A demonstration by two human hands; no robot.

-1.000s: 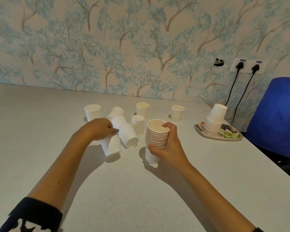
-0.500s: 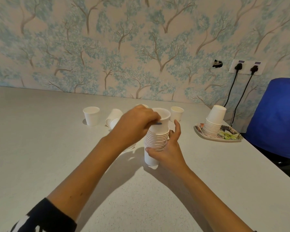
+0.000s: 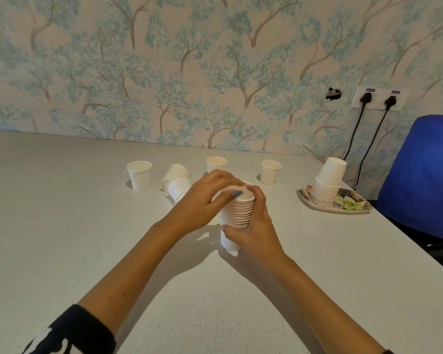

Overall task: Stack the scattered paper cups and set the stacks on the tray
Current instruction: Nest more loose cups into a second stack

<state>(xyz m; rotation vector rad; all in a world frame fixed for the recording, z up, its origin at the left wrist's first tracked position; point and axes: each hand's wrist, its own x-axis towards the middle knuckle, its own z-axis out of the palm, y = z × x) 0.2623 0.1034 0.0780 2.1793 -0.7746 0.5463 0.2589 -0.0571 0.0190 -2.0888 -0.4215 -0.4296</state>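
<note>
Since half a second ago, left hand (image 3: 205, 198) has pushed the top cup (image 3: 243, 194) down; its rim is hidden under curled fingers. Right hand (image 3: 253, 226) grips the stack (image 3: 237, 215) beside.

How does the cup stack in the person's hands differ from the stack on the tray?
The held stack stands rim-up on the table, gripped by the right hand, the left hand on top; the tray stack stands upside down, untouched. The held stack sits mid-table, while the other rests on the flowered tray by the table's right edge. Both are nested white paper cups.
</note>
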